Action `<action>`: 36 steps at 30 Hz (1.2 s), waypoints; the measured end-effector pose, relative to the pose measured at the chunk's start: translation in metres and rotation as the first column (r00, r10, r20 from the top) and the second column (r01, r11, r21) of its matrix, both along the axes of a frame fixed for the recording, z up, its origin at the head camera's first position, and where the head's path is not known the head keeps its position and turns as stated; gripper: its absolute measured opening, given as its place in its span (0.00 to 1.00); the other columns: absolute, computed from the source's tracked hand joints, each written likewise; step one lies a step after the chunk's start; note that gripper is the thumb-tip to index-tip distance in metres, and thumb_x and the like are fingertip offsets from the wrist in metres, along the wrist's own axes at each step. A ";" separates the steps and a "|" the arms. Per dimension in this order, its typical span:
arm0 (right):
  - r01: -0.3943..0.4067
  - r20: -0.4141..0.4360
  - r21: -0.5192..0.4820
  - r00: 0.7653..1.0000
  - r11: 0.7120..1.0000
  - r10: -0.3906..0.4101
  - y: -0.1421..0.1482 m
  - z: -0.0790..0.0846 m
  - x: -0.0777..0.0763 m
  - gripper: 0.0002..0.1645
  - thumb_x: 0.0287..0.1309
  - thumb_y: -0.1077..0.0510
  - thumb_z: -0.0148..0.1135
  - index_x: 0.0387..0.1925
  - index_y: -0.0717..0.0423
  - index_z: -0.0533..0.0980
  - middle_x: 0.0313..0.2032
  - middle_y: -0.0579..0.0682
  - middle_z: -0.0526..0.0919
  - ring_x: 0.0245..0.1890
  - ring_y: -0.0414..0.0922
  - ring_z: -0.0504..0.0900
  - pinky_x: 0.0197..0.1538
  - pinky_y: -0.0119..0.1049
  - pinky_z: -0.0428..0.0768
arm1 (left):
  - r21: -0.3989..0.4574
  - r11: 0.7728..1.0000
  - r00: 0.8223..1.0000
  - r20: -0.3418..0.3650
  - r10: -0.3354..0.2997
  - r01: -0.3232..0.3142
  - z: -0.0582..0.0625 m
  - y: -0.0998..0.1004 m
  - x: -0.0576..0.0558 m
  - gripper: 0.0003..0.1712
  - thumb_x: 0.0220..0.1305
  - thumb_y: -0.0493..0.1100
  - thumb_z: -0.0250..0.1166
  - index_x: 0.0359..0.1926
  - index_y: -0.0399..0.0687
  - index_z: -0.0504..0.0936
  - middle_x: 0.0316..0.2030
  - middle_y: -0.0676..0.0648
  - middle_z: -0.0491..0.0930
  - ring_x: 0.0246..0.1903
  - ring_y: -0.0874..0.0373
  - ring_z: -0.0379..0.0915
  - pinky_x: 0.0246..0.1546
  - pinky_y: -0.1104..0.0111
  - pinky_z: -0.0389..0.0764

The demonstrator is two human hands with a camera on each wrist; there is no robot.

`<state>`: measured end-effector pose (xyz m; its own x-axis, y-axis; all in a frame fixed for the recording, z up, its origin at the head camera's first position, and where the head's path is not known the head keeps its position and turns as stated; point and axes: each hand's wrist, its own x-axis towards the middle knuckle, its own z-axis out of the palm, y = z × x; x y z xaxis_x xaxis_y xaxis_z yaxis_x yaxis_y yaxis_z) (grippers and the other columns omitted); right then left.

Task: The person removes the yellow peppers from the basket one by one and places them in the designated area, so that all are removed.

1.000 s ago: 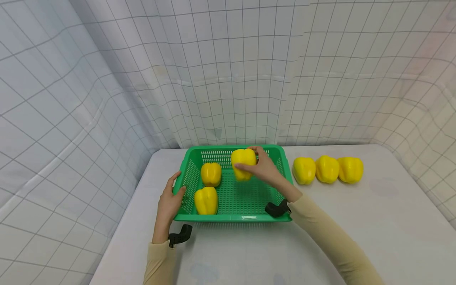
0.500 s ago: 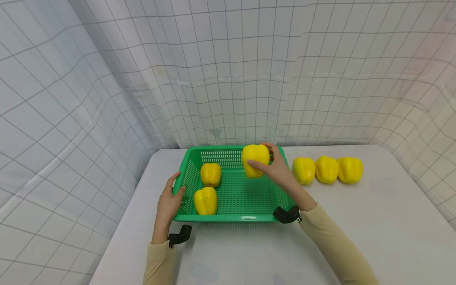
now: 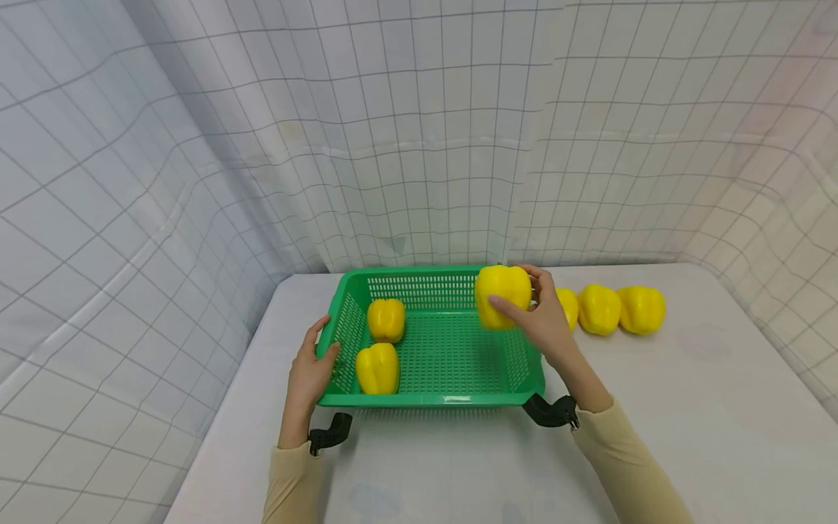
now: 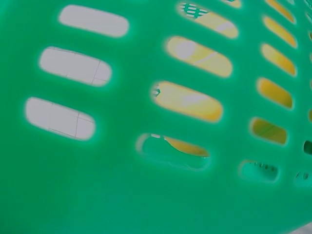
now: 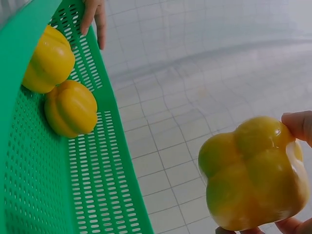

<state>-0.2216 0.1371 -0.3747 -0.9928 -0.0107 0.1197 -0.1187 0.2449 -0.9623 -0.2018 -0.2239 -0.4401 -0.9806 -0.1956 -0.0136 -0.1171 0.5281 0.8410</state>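
My right hand [image 3: 545, 313] grips a yellow bell pepper [image 3: 502, 296], thumb on its near side and fingers behind. It is raised above the back right part of a green plastic basket [image 3: 432, 400]. The right wrist view shows the lobed end of this bell pepper [image 5: 253, 175] with fingertips at its edges. At the basket's left rim, my left hand [image 3: 310, 372] holds on, thumb over the edge. Inside along the left are two more bell peppers, one behind [image 3: 386, 320] and one in front [image 3: 377, 369]. The perforated basket wall [image 4: 122, 190] fills the left wrist view.
To the right of the basket, yellow bell peppers stand in a row: a partly hidden one [image 3: 569, 307], a middle one [image 3: 599, 309] and an outer one [image 3: 641, 309]. The white table [image 3: 445, 466] backs onto a gridded white curtain [image 3: 419, 145].
My right hand has carried the bell pepper rightward, from over the basket's middle toward its right rim, now overlapping the nearest pepper in the row. My left hand has stayed put.
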 end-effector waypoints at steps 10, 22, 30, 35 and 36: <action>0.079 0.003 -0.028 0.997 0.997 -0.079 0.020 -0.011 0.013 0.45 0.55 0.46 0.68 0.66 0.52 0.56 0.54 0.57 0.64 0.46 0.51 0.66 0.47 0.42 0.71 | -0.001 1.000 1.000 0.012 -0.002 0.002 0.001 0.000 0.000 0.30 0.71 0.45 0.52 0.72 0.57 0.57 0.51 0.31 0.74 0.34 0.45 0.75 0.26 0.63 0.74; 0.197 0.029 -0.076 0.980 0.978 -0.195 0.041 -0.036 0.022 0.44 0.56 0.49 0.67 0.69 0.49 0.55 0.56 0.51 0.63 0.48 0.46 0.65 0.43 0.31 0.73 | 0.005 1.000 1.000 0.018 -0.006 0.006 0.002 -0.001 0.000 0.30 0.72 0.45 0.52 0.72 0.57 0.56 0.53 0.31 0.73 0.36 0.44 0.75 0.26 0.63 0.74; 0.259 0.042 -0.047 0.966 0.965 -0.257 0.057 -0.049 0.023 0.46 0.56 0.48 0.67 0.70 0.49 0.54 0.59 0.50 0.61 0.49 0.45 0.65 0.42 0.28 0.73 | 0.017 1.000 1.000 0.018 -0.006 0.005 0.003 0.000 0.000 0.30 0.72 0.45 0.52 0.72 0.57 0.57 0.52 0.31 0.73 0.35 0.44 0.75 0.26 0.63 0.74; 0.294 0.061 -0.009 0.954 0.956 -0.292 0.064 -0.056 0.025 0.46 0.56 0.47 0.67 0.69 0.52 0.54 0.60 0.52 0.62 0.49 0.46 0.63 0.41 0.28 0.72 | 0.015 1.000 1.000 0.018 -0.004 0.004 0.003 0.001 0.000 0.30 0.72 0.44 0.52 0.72 0.57 0.57 0.52 0.31 0.73 0.35 0.44 0.75 0.26 0.64 0.74; 0.295 0.063 0.000 0.954 0.956 -0.294 0.066 -0.058 0.025 0.46 0.56 0.47 0.67 0.69 0.53 0.54 0.60 0.52 0.62 0.49 0.46 0.63 0.42 0.29 0.72 | 0.014 1.000 1.000 0.019 -0.004 0.004 0.003 0.001 0.000 0.30 0.72 0.44 0.52 0.72 0.57 0.57 0.52 0.31 0.73 0.35 0.44 0.75 0.26 0.64 0.73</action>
<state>-0.1964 0.2031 -0.4329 -0.9572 0.2839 0.0565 0.0172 0.2506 -0.9679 -0.2016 -0.2229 -0.4371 -0.9809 -0.1915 -0.0349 -0.1309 0.5166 0.8461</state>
